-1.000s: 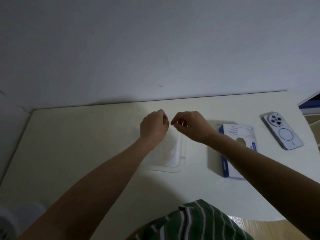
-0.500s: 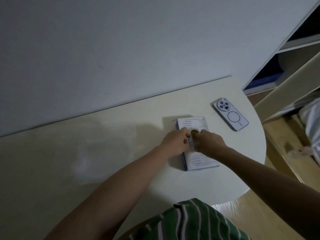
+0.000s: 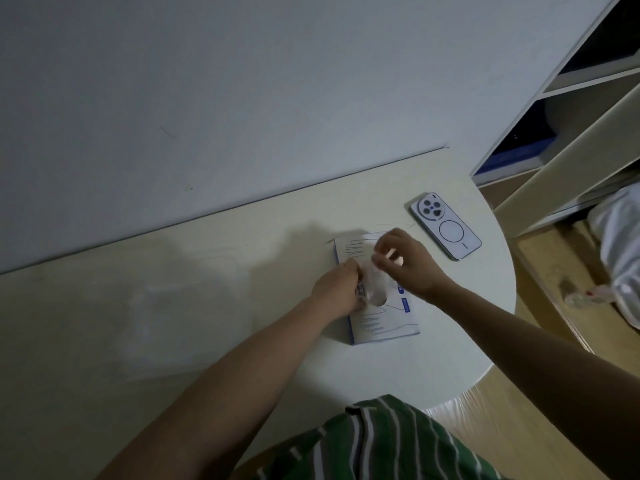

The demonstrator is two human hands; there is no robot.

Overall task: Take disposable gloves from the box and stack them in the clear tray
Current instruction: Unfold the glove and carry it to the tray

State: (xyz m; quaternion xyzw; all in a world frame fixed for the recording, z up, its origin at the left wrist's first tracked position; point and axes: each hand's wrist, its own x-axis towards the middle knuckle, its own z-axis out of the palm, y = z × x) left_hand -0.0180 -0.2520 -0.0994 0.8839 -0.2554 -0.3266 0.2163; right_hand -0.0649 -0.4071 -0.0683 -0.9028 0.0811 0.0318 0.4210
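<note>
A green-and-white striped shirt (image 3: 374,441) fills the near edge. On the pale round-ended table (image 3: 398,368), the flat white-and-blue cardboard glove box (image 3: 381,323) lies right of centre. The left hand (image 3: 337,289) rests on the box, fingers curled at its opening; whether they grip anything cannot be told. The right hand (image 3: 408,265) pinches a thin clear plastic glove (image 3: 375,282) just above the opening. The clear tray (image 3: 180,292) is a faint blur well left. A pale blue phone (image 3: 445,226) lies farther right.
</note>
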